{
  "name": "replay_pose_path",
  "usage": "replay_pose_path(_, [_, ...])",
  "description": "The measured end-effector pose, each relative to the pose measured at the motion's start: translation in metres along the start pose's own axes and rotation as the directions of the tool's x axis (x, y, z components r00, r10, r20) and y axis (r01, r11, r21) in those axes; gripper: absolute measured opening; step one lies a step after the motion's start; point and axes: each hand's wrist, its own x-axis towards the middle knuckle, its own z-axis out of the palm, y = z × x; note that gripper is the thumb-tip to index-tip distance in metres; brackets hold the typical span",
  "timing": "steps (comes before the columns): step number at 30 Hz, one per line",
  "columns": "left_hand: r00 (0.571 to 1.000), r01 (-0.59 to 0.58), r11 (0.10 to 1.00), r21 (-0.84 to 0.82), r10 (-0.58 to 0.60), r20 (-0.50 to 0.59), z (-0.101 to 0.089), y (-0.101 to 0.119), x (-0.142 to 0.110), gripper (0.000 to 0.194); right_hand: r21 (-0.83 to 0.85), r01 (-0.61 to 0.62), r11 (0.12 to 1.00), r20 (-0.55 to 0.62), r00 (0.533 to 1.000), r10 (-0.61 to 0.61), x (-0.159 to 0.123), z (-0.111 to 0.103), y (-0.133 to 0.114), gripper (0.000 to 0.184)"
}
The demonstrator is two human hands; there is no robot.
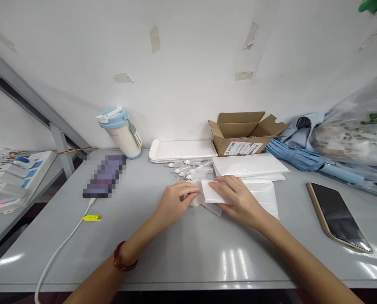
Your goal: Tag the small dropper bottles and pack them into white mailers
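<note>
Near the middle of the table my left hand (pixel 177 199) has thumb and fingers pinched together at a crumpled, whitish translucent piece (pixel 197 198); what exactly lies in the pinch is hidden. Close on its right, my right hand (pixel 239 196) is closed on a white padded envelope (pixel 211 192), whose end points toward the left fingers. White padded material (pixel 266 196) shows beyond that hand; I cannot tell whether it is the same envelope. A clear flat strip (pixel 214 209) lies below the hands. Several small clear tubes with white caps (pixel 193 169) lie just behind.
White padded envelopes (pixel 185 148) lie at the back, more envelopes (pixel 248 164) before an open cardboard box (pixel 239 137). A tumbler (pixel 123 135) and cabled phone (pixel 106 177) are left; another phone (pixel 337 217), a blue umbrella (pixel 299 156) and a plastic bag (pixel 356 126) right.
</note>
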Motion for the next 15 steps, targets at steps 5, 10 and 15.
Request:
replay_pose_path(5, [0.998, -0.018, 1.000, -0.017, 0.017, -0.055, -0.006, 0.005, -0.002, 0.023, -0.005, -0.038, 0.999, -0.058, 0.998, 0.038, 0.000, -0.005, 0.008, 0.042])
replay_pose_path(10, [0.999, -0.021, 0.998, 0.056, 0.023, -0.045, -0.011, 0.002, 0.000, 0.014, -0.033, -0.116, 0.993, -0.147, 0.983, 0.110, -0.002, -0.011, 0.023, 0.045])
replay_pose_path(15, [0.959, -0.227, 0.919, 0.323, 0.152, 0.241, -0.004, -0.005, -0.004, 0.014, -0.041, -0.144, 0.989, -0.181, 0.974, 0.134, -0.003, -0.012, 0.027, 0.045])
